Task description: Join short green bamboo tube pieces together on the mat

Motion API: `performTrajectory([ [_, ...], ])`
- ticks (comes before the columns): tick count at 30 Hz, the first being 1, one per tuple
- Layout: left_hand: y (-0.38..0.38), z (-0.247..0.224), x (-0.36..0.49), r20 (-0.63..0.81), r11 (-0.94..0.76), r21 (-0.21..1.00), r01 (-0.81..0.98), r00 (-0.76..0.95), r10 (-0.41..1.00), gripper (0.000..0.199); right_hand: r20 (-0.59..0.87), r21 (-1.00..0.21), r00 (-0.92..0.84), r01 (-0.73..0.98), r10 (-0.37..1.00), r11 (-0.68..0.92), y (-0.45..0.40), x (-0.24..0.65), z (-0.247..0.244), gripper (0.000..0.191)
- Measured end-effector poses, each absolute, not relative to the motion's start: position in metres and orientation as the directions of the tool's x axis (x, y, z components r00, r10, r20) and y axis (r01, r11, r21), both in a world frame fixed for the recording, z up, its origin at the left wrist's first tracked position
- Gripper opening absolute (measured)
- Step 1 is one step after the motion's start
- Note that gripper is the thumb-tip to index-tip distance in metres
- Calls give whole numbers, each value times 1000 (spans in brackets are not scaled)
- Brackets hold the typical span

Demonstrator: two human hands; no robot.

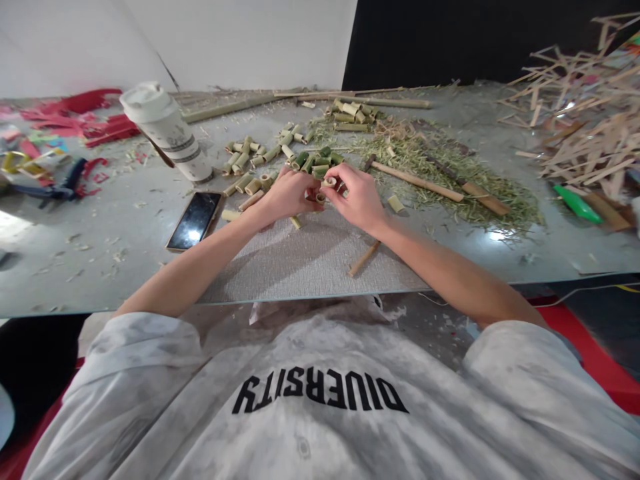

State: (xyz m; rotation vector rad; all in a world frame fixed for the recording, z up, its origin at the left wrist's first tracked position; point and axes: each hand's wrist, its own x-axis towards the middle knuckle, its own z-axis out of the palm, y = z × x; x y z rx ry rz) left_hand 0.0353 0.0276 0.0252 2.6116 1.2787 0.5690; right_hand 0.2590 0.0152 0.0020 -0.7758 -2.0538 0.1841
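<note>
My right hand (356,195) is closed, pinching a short hollow bamboo piece (329,182) between thumb and fingers. Close against it, my left hand (291,193) curls its fingers round another bamboo piece (321,197), whose open end shows at the fingertips. Just beyond both hands lies a loose heap of cut bamboo tubes (270,155), some green and some pale. A few single pieces rest by my left wrist, such as a pale bamboo piece (231,215). To the right of my right hand is a hammer (417,181) with a wooden handle.
On the left stand a white lidded cup (167,133) and a phone (194,221). Bamboo shavings (475,173) cover the right side around a wooden-handled knife (485,198). Thin wooden sticks (585,133) pile up far right, near a green object (577,203). A stick (364,259) lies near the table's front edge.
</note>
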Motion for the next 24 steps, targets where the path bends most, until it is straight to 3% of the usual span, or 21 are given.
performTrajectory([
  [13,22,29,39,287,-639,298,709,572,769,17,697,-434,-378,454,610,778,14,263,6,37],
  [24,19,29,41,279,-626,235,743,566,776,18,708,-422,-374,455,599,784,11,260,6,33],
])
